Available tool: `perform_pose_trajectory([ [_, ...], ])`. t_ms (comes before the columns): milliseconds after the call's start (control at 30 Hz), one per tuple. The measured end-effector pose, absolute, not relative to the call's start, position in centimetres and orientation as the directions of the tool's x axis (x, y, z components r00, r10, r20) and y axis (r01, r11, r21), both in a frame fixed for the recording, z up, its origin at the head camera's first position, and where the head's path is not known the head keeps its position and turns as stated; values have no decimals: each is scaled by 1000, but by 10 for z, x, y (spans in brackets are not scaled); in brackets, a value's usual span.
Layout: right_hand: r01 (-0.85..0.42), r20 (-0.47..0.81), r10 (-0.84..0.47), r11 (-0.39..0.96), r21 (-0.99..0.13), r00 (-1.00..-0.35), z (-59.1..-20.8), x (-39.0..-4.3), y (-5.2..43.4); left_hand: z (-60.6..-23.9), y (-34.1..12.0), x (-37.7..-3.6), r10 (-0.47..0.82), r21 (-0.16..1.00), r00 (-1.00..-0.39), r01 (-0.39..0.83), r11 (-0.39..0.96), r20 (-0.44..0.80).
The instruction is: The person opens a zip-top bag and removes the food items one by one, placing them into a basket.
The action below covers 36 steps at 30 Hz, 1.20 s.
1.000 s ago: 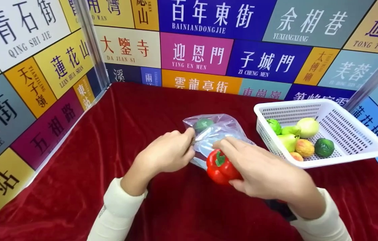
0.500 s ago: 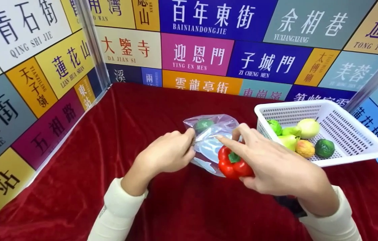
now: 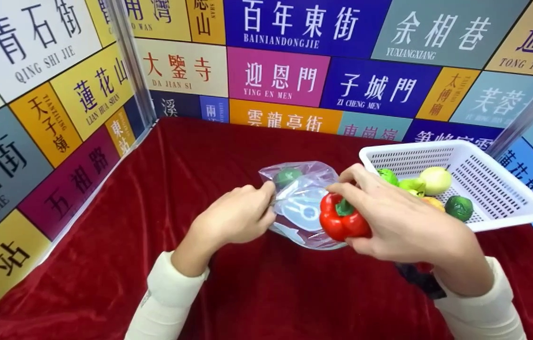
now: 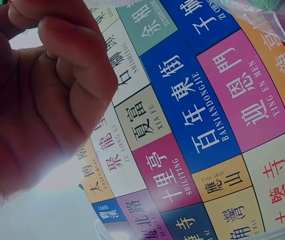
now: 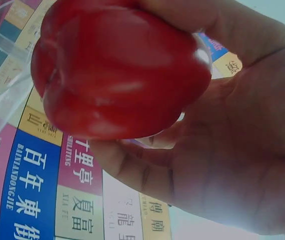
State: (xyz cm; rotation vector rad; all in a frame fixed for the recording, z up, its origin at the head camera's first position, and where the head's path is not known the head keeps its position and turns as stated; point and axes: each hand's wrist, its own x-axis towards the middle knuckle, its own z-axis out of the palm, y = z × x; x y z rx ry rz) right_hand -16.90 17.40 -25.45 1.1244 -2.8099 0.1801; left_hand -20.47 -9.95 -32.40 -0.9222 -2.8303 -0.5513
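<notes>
My left hand (image 3: 233, 215) pinches the near-left edge of a clear plastic bag (image 3: 301, 210) lying on the cloth. Inside the bag's far part sits a round green item (image 3: 288, 176), blurred by the plastic. My right hand (image 3: 403, 219) grips a red bell pepper (image 3: 337, 224), green stem facing the bag; it overlaps the bag's right side in the head view. From the right wrist, the pepper (image 5: 122, 75) is seen between thumb and fingers. The left wrist view has the curled left hand (image 4: 42, 95), with a corner of the bag (image 4: 282, 22) at top right.
A white perforated basket (image 3: 507, 189) stands at the right, partly behind my right hand. It holds several fruits and vegetables, among them a pale round fruit (image 3: 436, 180) and a dark green one (image 3: 458, 208). Dark red cloth (image 3: 266, 293) covers the table; sign-printed walls (image 3: 275, 75) enclose it.
My right hand has carried the bell pepper to the right and slightly away from me, uncovering more of the bag. The left hand stays in place at the bag's edge.
</notes>
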Motion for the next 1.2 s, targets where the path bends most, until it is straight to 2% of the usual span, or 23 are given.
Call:
perform_pose_trajectory([
  [433, -633, 60, -631, 767, -103, -774, -245, -199, 196, -326, -99, -206, 553, 311, -807, 590, 745, 207],
  [667, -565, 36, -564, 818, -107, -825, -241, -220, 211, -326, -99, -206, 552, 306, -810, 586, 750, 198],
  [1200, -365, -68, -372, 926, -92, -926, -244, -290, 268, -325, -100, -208, 546, 309, -818, 574, 758, 181],
])
